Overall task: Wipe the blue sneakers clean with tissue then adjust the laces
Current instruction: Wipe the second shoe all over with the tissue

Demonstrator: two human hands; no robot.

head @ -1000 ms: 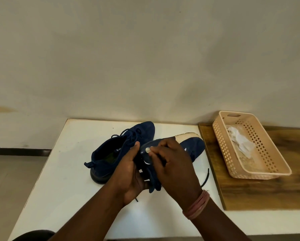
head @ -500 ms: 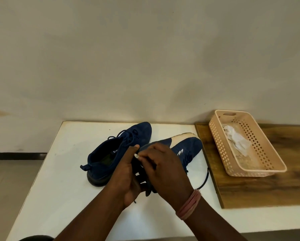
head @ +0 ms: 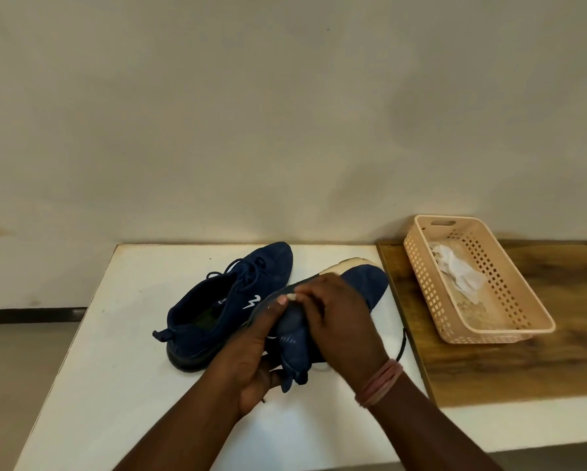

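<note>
The left hand [head: 256, 362] is curled around the heel end of one blue sneaker [head: 363, 283], with its thumb stretched up along the shoe's side and its other fingers tucked under the back. The right hand [head: 341, 321] is laid over the top of the same shoe, and its fingers are bent down onto the middle part, where the tongue is. The tips of the left thumb and a right finger are brought close together near the shoe's upper edge. A pinkish band [head: 380, 382] is worn on the right wrist.

This held sneaker is tipped onto its side, so its pale sole edge is turned up and away. Only its toe can be seen past the hands; the rest is hidden under them. A dark lace [head: 401, 345] is seen hanging out to the right of the right hand, down onto the white surface [head: 115, 368].

The second sneaker [head: 231, 300] is set just to the left, standing on its sole, with its toe pointed away towards the wall. It is touched by neither hand.

Farther to the right, a wooden board [head: 523, 368] is laid on the surface. A peach basket [head: 509, 294] with holes in its walls is placed on the board, well apart from the hands. A crumpled white tissue [head: 455, 270] is lying inside it.
</note>
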